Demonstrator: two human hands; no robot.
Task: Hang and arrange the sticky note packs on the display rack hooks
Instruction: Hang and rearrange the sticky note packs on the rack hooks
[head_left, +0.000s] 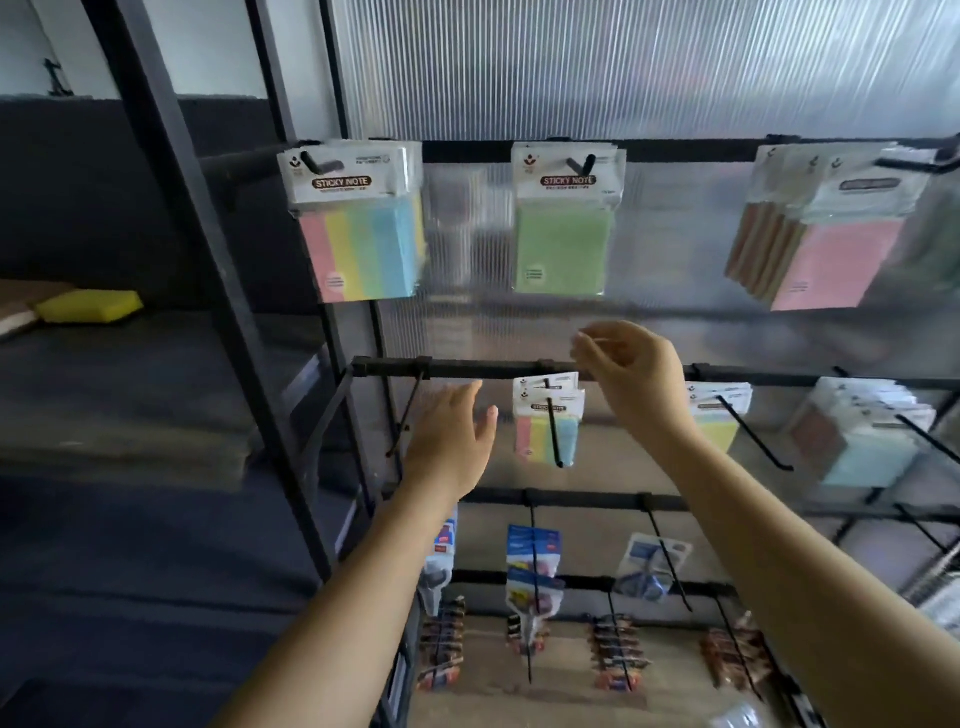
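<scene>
Sticky note packs (546, 421) hang upright on hook (553, 431); left hand (452, 431) open, right hand (631, 374) loosely curled, empty.

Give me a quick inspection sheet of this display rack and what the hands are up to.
Surface: black rack bar before a ribbed translucent panel.
Job's things: multicolour pack, green pack and pink packs hang on top; striped pack on middle hook.
Clutter: yellow sponge on the side shelf; other packaged goods lower down.
Hands: left hand open, empty; right hand loosely curled at the bar, apparently empty.
Cables: nothing seen.
Surroundings: dark shelving to the left.
</scene>
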